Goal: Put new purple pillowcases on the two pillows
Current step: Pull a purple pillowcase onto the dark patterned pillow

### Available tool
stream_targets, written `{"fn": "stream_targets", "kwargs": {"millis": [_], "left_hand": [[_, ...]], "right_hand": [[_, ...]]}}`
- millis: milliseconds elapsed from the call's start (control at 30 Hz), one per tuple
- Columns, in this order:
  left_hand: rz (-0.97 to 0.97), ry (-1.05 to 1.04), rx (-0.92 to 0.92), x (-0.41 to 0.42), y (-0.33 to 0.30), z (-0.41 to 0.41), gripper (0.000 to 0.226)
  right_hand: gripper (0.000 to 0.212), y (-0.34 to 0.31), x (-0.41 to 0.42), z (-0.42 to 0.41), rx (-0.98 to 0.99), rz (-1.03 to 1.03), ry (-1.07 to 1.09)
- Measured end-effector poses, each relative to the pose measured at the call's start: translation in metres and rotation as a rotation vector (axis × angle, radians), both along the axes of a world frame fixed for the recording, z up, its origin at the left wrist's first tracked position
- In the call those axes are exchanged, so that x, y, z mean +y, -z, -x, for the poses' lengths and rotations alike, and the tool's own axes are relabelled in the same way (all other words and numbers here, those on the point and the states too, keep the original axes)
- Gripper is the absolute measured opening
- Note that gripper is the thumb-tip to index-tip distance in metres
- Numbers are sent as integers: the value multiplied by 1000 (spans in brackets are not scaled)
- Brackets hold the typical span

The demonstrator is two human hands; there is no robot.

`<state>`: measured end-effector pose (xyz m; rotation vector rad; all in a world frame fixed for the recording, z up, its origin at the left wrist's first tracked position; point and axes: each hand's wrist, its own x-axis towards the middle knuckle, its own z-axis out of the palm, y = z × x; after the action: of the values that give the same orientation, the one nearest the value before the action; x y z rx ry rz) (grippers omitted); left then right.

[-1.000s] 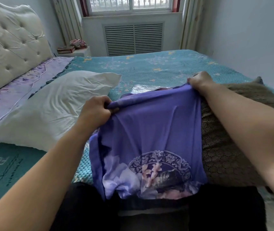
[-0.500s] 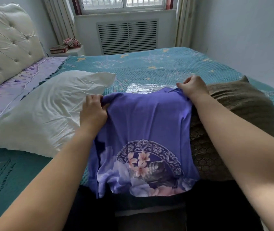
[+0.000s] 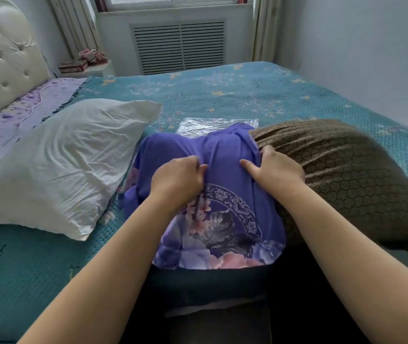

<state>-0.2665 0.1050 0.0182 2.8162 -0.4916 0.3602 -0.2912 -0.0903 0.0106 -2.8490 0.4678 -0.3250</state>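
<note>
- Head view, the only one: a purple floral-print fabric pillowcase (image 3: 212,194) lay bunched at the near edge of the bed (image 3: 222,95), part over the person's lap, its right side against a brown honeycomb-textured pillow (image 3: 347,175).
- Left hand (image 3: 178,180) was closed, fingers curled into a fold of the purple cloth near its middle.
- Right hand (image 3: 275,170) lay on the cloth where it met the brown pillow, thumb flat on the fabric. Fingers were hidden at the seam, so I couldn't tell whether it gripped or only pressed.
- A white crumpled bare pillow (image 3: 61,165) lay left of the pillowcase, near it, untouched.
- A clear plastic wrapper (image 3: 198,125) lay flat just beyond the pillowcase, partly under it.
- Handling, my read: the pillowcase looked thin, light and limp, creasing wherever held. It wouldn't keep an opening by itself. Best taken at the open hem, one hand per corner, to spread the mouth. Smooth weave might slip, so pinch a full fold.
- Pillows looked soft and bulky, compressible. Squeeze a corner to feed it into the mouth.
- Count: two pillows (one white, one brown), one purple pillowcase in view, one wrapper. A second pillowcase wasn't visible.
- Neither pillow looked covered yet.
</note>
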Motion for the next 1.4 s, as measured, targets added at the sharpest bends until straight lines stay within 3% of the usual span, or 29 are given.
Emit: {"fn": "stream_targets", "kwargs": {"millis": [100, 200, 300, 367, 467, 500, 601, 667, 801, 968, 1034, 1101, 1234, 1335, 1401], "left_hand": [[236, 174, 61, -34, -3, 20, 28], [266, 225, 147, -36, 32, 13, 20], [346, 245, 118, -13, 47, 3, 28], [384, 207, 52, -3, 47, 3, 26], [230, 21, -43, 11, 50, 8, 11], [121, -68, -23, 18, 50, 11, 19], [-146, -277, 202, 49, 47, 12, 42], [-252, -302, 358, 69, 48, 11, 48], [-233, -181, 575, 86, 56, 9, 50], [-190, -186, 583, 88, 66, 11, 49], [-63, -144, 558, 80, 68, 15, 46], [200, -128, 543, 74, 68, 19, 44], [777, -176, 401, 62, 68, 21, 39], [1023, -198, 257, 52, 49, 14, 22], [1133, -209, 193, 53, 31, 4, 16]], "right_hand": [[34, 12, 5, -3, -9, -115, -109], [22, 21, -1, -5, -179, -404, -195], [20, 23, -45, -3, -455, -531, 40], [25, 28, -60, 0, -508, -545, 175], [26, 34, -49, 0, -448, -495, 166], [27, 34, -44, 1, -426, -474, 155], [31, 31, -38, 11, -356, -428, 163], [35, 31, -35, 23, -278, -404, 166], [46, 39, -7, 52, -106, -345, 139], [50, 63, 19, 90, -115, -350, 162], [47, 75, 26, 101, -147, -344, 185], [39, 87, 32, 106, -227, -401, 187], [18, 103, 59, 106, -548, -768, 137], [17, 120, 82, 110, -420, -781, 29], [24, 132, 75, 114, -168, -489, -40]]}}
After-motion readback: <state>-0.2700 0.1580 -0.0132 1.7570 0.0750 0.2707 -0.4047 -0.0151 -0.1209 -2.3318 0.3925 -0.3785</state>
